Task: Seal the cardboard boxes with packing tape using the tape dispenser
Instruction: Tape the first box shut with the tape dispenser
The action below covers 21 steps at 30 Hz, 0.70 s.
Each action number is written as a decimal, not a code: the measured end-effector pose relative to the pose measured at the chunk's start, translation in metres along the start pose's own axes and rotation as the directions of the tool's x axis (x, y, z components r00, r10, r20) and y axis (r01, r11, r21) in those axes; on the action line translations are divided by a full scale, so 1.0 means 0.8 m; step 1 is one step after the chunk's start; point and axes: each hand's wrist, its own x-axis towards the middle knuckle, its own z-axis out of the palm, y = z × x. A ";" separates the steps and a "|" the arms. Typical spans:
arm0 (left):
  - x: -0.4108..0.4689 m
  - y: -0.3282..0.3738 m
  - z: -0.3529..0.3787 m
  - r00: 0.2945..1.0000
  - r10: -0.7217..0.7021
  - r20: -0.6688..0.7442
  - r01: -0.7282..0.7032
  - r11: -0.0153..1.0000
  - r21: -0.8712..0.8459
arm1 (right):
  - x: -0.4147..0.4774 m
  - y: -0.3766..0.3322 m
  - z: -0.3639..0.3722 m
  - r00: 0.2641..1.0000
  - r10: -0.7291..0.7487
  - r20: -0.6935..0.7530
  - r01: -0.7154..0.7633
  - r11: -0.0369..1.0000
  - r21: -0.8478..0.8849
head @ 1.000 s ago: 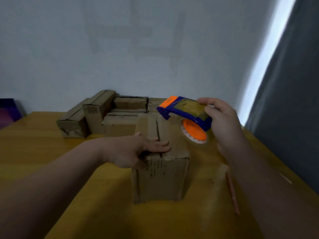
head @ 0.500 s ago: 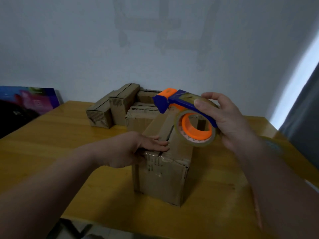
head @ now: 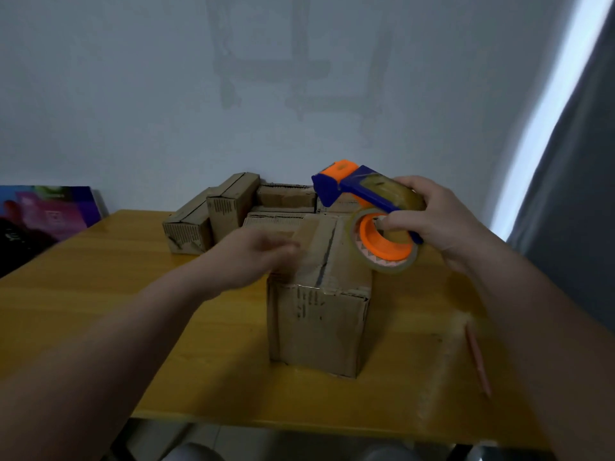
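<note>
A cardboard box [head: 319,321] stands upright in the middle of the yellow table [head: 100,294], its top flaps closed with a dark seam running front to back. My left hand [head: 253,257] is blurred at the box's top left edge, fingers extended. My right hand [head: 429,224] grips a blue and orange tape dispenser [head: 369,207] holding a roll of clear tape [head: 386,251], raised just above the box's top right corner. The dispenser's orange head points left, away from me.
Several more cardboard boxes [head: 229,211] are stacked against the wall at the back of the table. A pink pencil [head: 477,361] lies near the right front edge. A purple panel [head: 46,211] leans on the wall at left; a grey curtain [head: 572,194] hangs at right.
My left hand has slid back from the top flaps to the box's left edge and is blurred. The dispenser has stayed above the box's right side, tilted a little more.
</note>
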 end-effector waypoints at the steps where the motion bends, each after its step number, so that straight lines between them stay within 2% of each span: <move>1: 0.001 0.003 -0.002 0.991 -0.104 -0.084 0.084 0.973 -0.214 | -0.004 -0.002 -0.001 1.000 -0.013 0.011 0.013 1.000 0.024; 2: 0.003 0.005 -0.004 0.967 -0.235 -0.099 0.172 0.888 -0.427 | -0.007 -0.005 -0.002 0.999 -0.025 0.025 0.024 0.999 0.038; 4: 0.008 0.013 -0.009 0.914 -0.403 0.048 0.306 0.607 -0.734 | -0.012 -0.010 -0.003 0.997 -0.047 0.059 0.044 0.998 0.045; 5: 0.010 0.018 -0.011 0.898 -0.418 0.137 0.345 0.477 -0.808 | -0.014 -0.014 -0.004 0.995 -0.060 0.082 0.057 0.997 0.042; 6: 0.012 0.023 -0.011 0.891 -0.407 0.202 0.369 0.390 -0.844 | -0.015 -0.016 -0.004 0.991 -0.075 0.107 0.072 0.997 0.038; 8: 0.016 0.029 -0.010 0.895 -0.381 0.232 0.360 0.309 -0.880 | -0.017 -0.019 -0.003 0.983 -0.106 0.147 0.104 0.994 0.022; 10: 0.019 0.033 -0.008 0.907 -0.372 0.199 0.318 0.293 -0.902 | -0.018 -0.020 -0.004 0.979 -0.119 0.165 0.120 0.993 0.002; 12: 0.021 0.031 -0.006 0.906 -0.389 0.166 0.304 0.324 -0.896 | -0.019 -0.019 -0.006 0.977 -0.116 0.177 0.123 0.992 -0.030; 18: 0.010 0.023 0.008 0.900 -0.430 0.070 0.333 0.577 -0.746 | -0.031 -0.022 -0.009 0.949 -0.105 0.296 0.170 0.964 -0.204; 21: -0.002 0.012 0.005 0.887 -0.462 -0.003 0.344 0.665 -0.663 | -0.039 -0.025 -0.014 0.932 -0.045 0.359 0.152 0.949 -0.277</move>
